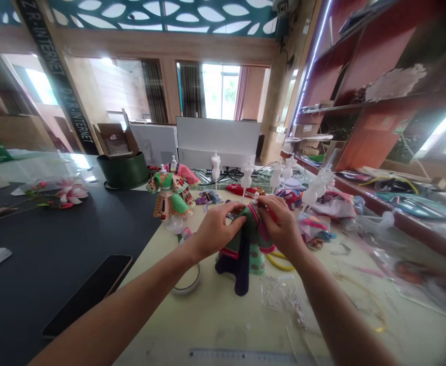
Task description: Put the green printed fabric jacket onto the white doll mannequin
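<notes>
A small doll dress (241, 254), green with red trim and a dark blue skirt panel, hangs on a white mini mannequin whose neck (256, 197) shows at the top. My left hand (219, 227) pinches the green cloth at the left shoulder. On the other side, my right hand (280, 218) has its fingers closed on the cloth near the collar. Both hands partly cover the upper garment. A roll of tape (187, 287) lies left of the skirt, and clear plastic packets (280, 295) lie to its right.
Two dressed mannequins, one in a green and orange outfit (169, 198), stand left. Several bare white mannequins (247, 175) stand behind. A phone (89, 295) lies on the dark mat (131, 229). Cloth pieces (333, 204) pile at right; a ruler (242, 354) lies in front.
</notes>
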Demonstrator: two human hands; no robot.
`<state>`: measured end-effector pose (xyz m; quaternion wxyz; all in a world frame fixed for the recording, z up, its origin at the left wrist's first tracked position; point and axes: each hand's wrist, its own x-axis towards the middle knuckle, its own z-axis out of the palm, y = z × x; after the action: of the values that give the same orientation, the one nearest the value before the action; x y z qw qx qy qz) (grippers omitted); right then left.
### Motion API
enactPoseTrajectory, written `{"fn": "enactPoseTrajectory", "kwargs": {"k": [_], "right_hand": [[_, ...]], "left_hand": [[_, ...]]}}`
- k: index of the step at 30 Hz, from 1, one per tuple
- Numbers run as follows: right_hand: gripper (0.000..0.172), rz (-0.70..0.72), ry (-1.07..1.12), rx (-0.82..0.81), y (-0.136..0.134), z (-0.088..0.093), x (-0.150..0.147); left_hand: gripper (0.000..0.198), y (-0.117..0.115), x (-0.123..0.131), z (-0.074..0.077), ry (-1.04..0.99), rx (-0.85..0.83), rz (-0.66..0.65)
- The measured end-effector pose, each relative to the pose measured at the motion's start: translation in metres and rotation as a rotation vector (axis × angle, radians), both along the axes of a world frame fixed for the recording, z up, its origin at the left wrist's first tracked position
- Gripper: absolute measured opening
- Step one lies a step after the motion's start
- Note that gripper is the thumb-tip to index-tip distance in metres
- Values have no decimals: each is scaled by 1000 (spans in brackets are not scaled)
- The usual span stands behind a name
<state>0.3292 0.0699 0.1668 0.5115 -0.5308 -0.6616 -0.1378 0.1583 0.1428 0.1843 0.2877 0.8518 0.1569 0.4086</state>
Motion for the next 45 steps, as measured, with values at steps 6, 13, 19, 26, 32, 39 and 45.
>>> {"fn": "enactPoseTrajectory", "kwargs": {"k": [6, 13, 19, 26, 32, 39, 45], "right_hand": [[27, 12, 18, -7, -5, -3, -3], [31, -30, 20, 34, -13, -6, -9], [44, -116, -114, 253, -36, -16, -29], [53, -30, -433, 129, -47, -31, -47], [22, -20, -2, 210, -47, -19, -45], [7, -39, 368, 96, -47, -15, -48], [7, -61, 468, 83, -43, -17, -46]], "left_hand": [[36, -15, -10, -11, 23, -26, 117], [27, -34, -27, -42, 88, -50, 341], [11, -48, -30, -42, -134, -233, 246], [5, -65, -22, -32, -224, -248, 177], [9, -55, -26, -45, -313, -295, 201], [13, -50, -15, -62, -239, -612, 141], [24, -57, -1, -60, -232, -862, 66]]}}
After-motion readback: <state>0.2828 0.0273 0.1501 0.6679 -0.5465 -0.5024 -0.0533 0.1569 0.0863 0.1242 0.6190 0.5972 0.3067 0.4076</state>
